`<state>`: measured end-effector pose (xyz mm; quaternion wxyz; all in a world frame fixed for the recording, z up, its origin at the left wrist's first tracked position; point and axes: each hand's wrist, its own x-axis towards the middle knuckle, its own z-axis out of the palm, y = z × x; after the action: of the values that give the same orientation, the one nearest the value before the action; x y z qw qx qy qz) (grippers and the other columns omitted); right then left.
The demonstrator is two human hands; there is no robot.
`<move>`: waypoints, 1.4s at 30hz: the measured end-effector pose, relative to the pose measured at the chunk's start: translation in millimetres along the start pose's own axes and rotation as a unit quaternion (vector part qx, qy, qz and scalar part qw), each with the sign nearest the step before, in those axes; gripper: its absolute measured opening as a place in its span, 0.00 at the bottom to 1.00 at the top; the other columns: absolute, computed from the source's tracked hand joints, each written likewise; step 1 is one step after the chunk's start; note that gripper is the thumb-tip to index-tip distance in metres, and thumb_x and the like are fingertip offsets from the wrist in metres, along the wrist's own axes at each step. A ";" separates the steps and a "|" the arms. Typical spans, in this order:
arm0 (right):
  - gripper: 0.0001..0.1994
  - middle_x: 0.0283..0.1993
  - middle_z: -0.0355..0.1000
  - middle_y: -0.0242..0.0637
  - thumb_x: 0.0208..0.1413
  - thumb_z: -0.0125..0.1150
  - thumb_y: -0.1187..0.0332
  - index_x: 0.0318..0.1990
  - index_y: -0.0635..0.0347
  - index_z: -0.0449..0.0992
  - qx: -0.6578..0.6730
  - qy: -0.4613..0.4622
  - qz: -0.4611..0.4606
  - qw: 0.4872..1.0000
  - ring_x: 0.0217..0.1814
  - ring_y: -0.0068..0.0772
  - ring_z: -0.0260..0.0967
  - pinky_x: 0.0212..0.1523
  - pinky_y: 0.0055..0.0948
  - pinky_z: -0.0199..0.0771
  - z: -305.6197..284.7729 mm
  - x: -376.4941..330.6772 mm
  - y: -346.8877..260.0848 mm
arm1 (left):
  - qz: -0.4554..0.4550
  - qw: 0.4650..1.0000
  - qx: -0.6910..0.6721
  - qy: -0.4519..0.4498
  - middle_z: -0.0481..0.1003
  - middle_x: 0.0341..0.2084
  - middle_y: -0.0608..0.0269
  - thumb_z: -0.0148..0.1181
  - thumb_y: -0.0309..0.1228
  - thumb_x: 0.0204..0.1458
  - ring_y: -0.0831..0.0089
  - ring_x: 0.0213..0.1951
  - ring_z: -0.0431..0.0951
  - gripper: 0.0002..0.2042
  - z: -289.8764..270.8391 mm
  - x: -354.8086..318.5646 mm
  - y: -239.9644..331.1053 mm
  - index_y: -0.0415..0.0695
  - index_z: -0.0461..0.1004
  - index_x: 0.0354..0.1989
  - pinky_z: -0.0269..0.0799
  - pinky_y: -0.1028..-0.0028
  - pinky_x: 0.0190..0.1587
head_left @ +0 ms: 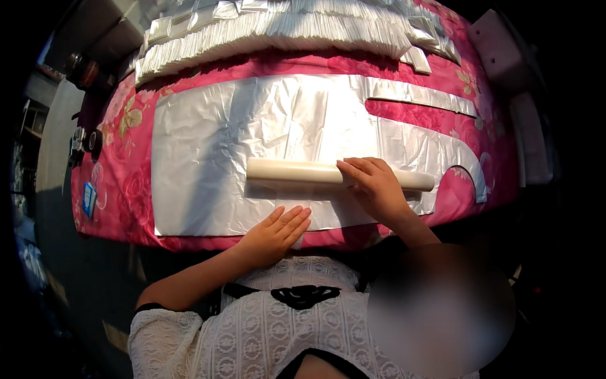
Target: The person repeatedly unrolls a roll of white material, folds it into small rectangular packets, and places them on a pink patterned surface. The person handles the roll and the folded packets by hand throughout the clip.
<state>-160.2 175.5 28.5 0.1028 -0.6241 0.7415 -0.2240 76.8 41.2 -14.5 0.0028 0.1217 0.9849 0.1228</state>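
Note:
A thin white plastic sheet (189, 139) with rounded cut-outs and strap-like ends on its right side lies spread on the table. On top of it rests a smooth white roll (293, 172), long and round, lying nearly crosswise with its right end slightly nearer me. My right hand (374, 188) is closed over the roll right of its middle, hiding that part. Near the sheet's front edge, my left hand (278, 232) lies flat with outstretched fingers, pressing on the plastic and holding nothing. Creases run through the sheet around the roll.
Long rows of folded white plastic pieces (278, 36) line the back of the table. A pink floral cloth (136, 183) covers the tabletop. At the left are a small blue-and-white packet (88, 199), a small dark object (95, 141) and a dark bottle (88, 72).

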 end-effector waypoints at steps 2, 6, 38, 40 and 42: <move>0.25 0.51 0.67 0.35 0.43 0.57 0.73 0.53 0.46 0.68 -0.011 -0.049 -0.072 0.996 0.56 0.40 0.61 0.60 0.44 0.55 15.6 9.2 -16.8 | -0.015 0.998 0.045 0.035 0.59 0.58 0.48 0.48 0.35 0.47 0.59 0.61 0.58 0.25 14.2 1.5 14.7 0.37 0.62 0.54 0.52 0.59 0.60; 0.23 0.52 0.67 0.33 0.45 0.56 0.72 0.53 0.44 0.69 -0.014 -0.046 -0.153 0.987 0.60 0.40 0.57 0.64 0.48 0.46 30.4 50.7 -12.9 | -0.065 0.994 0.071 0.060 0.61 0.57 0.53 0.43 0.32 0.49 0.62 0.61 0.59 0.22 19.7 5.6 35.5 0.38 0.63 0.54 0.51 0.61 0.60; 0.18 0.49 0.67 0.36 0.42 0.53 0.72 0.45 0.60 0.71 -0.010 -0.009 -0.129 0.992 0.51 0.37 0.64 0.48 0.33 0.67 42.2 4.7 -26.2 | -0.074 0.982 -0.104 0.141 0.70 0.48 0.51 0.60 0.38 0.35 0.58 0.50 0.70 0.31 -28.5 17.9 -28.2 0.35 0.66 0.50 0.64 0.62 0.51; 0.15 0.43 0.70 0.35 0.43 0.54 0.72 0.43 0.58 0.73 0.023 -0.006 -0.109 0.994 0.45 0.35 0.67 0.43 0.31 0.69 41.2 8.3 -22.5 | -0.077 0.976 -0.128 0.157 0.70 0.47 0.51 0.59 0.37 0.36 0.58 0.47 0.72 0.31 -31.1 21.8 -31.7 0.35 0.65 0.52 0.65 0.64 0.48; 0.12 0.37 0.72 0.36 0.45 0.55 0.71 0.40 0.58 0.74 0.075 -0.003 -0.056 0.996 0.39 0.35 0.69 0.37 0.31 0.70 40.2 14.9 -19.4 | -0.103 0.966 -0.178 0.157 0.71 0.46 0.50 0.58 0.39 0.39 0.58 0.45 0.73 0.32 -29.6 22.8 -36.6 0.35 0.63 0.53 0.66 0.64 0.45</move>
<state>-128.8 150.6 4.0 0.1390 -0.6556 0.6862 -0.2829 44.9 5.1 5.8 -0.1174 -0.0038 0.9425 0.3129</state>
